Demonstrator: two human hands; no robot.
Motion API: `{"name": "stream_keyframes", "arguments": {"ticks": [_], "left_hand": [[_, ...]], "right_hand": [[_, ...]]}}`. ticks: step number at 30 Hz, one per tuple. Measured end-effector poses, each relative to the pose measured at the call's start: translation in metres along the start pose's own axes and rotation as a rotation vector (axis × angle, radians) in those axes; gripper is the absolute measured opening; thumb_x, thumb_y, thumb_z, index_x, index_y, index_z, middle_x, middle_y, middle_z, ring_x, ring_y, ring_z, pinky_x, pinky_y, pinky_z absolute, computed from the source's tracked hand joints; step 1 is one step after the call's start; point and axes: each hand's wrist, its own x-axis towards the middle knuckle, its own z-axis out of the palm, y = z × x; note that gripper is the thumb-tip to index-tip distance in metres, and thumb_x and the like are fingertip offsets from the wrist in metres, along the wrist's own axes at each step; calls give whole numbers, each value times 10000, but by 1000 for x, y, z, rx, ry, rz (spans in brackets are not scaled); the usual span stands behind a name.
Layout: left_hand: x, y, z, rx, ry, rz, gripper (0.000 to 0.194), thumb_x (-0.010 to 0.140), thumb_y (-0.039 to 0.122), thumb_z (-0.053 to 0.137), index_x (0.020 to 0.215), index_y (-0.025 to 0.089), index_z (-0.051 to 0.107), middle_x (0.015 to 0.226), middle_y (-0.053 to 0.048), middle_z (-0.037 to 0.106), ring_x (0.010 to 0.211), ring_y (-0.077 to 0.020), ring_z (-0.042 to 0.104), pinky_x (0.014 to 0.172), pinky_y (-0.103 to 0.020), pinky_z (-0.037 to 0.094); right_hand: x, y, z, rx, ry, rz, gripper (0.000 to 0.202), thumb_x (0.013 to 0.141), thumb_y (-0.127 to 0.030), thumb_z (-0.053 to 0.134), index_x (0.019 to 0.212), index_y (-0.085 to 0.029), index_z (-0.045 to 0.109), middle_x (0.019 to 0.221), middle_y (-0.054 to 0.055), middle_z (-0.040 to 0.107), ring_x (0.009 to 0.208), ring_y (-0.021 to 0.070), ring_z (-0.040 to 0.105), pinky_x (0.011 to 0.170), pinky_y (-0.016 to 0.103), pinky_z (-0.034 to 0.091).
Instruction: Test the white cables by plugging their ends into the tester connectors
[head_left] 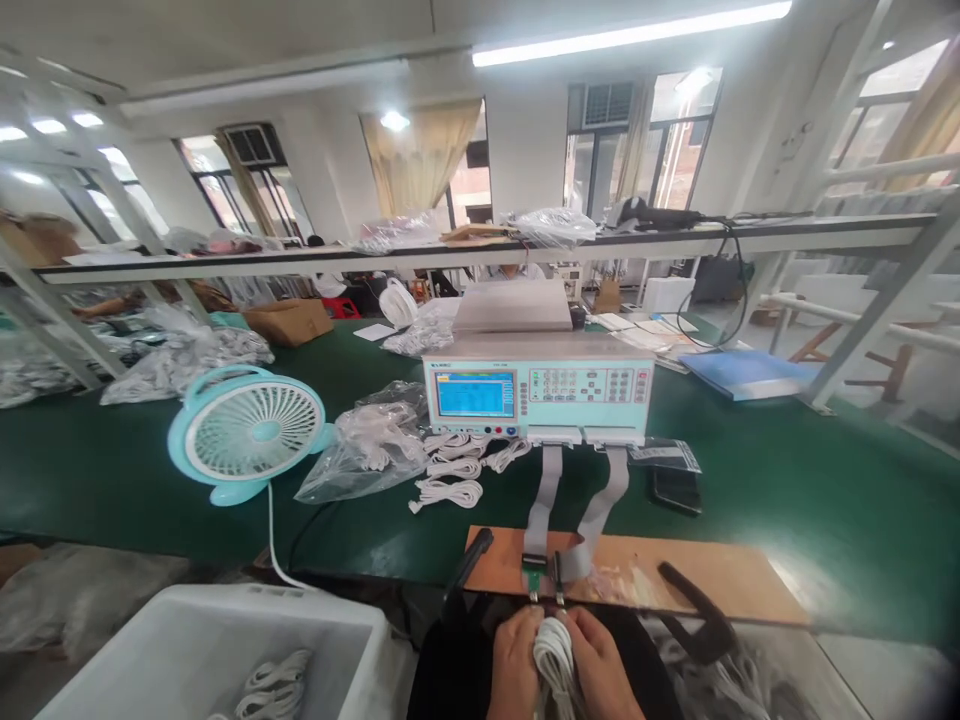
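A coiled white cable [555, 648] is between my two hands at the front edge of the bench. My left hand [514, 660] is closed around its left side, fingertips at a small metal plug by the green circuit board [534, 580]. On the other side, my right hand [600, 662] pinches close to a second small connector [559, 592]. Grey ribbon cables [545, 500] run from these connectors up to the tester [536, 395], whose blue screen is lit. Whether the plugs are fully seated I cannot tell.
Several bundled white cables [450, 493] lie before the tester, beside a plastic bag [360, 460] and a light blue fan [251, 435]. A white bin [367, 640] with more cables stands lower left. A phone [676, 490] and a blue folder [750, 374] are right.
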Motion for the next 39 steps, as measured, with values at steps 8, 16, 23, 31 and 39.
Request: {"name": "stream_keyframes", "arguments": {"ticks": [8, 16, 23, 31, 39], "left_hand": [[-27, -1, -8, -78, -133, -296, 329, 725, 478, 571, 775, 153, 575, 456, 34, 555, 283, -51, 368, 278, -149, 227], [-18, -13, 7, -382, -92, -590, 140, 788, 295, 565, 769, 167, 511, 584, 39, 519, 373, -47, 447, 284, -120, 254], [-31, -21, 15, -365, -90, -577, 151, 761, 250, 604, 699, 162, 497, 556, 36, 539, 421, -56, 497, 408, -142, 369], [-24, -10, 1, -454, -97, -592, 130, 778, 226, 570, 681, 165, 507, 520, 33, 521, 364, -48, 429, 348, -136, 295], [-18, -15, 1, -412, -109, -596, 166, 721, 251, 636, 654, 160, 516, 500, 46, 502, 369, -49, 428, 358, -134, 285]], "right_hand": [[-31, -21, -134, -562, 94, -34, 317, 775, -429, 535, 581, -179, 515, 529, -21, 454, 508, 151, 428, 477, 245, 327], [-75, -16, -114, -1143, -291, -655, 327, 810, -119, 476, 1110, -228, 548, 957, 83, 606, 823, 200, 564, 703, 291, 469], [-64, -31, -39, -974, -577, -938, 138, 845, -151, 469, 912, -207, 575, 826, 43, 647, 723, 176, 538, 727, 310, 449], [-55, -37, -38, -980, -671, -952, 213, 860, -111, 482, 1044, -183, 561, 907, 54, 651, 895, 185, 522, 862, 315, 428], [-55, -49, -32, -1064, -691, -1004, 202, 884, -150, 450, 1044, -188, 568, 859, 63, 658, 833, 199, 543, 755, 321, 459]]}}
